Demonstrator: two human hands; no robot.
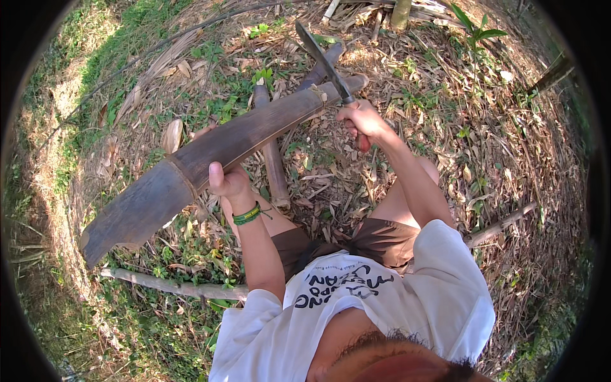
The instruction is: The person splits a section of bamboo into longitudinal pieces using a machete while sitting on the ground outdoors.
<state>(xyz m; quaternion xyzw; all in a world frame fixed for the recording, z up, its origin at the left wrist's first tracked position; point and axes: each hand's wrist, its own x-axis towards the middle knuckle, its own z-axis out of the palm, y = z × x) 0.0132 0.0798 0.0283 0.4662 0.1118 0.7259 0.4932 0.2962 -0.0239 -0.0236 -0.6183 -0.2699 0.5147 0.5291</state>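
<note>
Left grip [226,180]: I am clasping the dark bamboo section [210,159] from beneath | Right grip [361,121]: I am clenching the machete [324,63], blade touching bamboo beyond it.

An outdoor bamboo grove: dry leaf litter [509,146], grass [108,57] and cut bamboo poles [172,286] cover the ground.

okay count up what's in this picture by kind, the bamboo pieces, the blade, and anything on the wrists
Split bamboo section, held by the left hand: 1
Bamboo poles on the ground: 3
Long blade, held in the right hand: 1
Green wristband on the left wrist: 1
Total: 6
</note>
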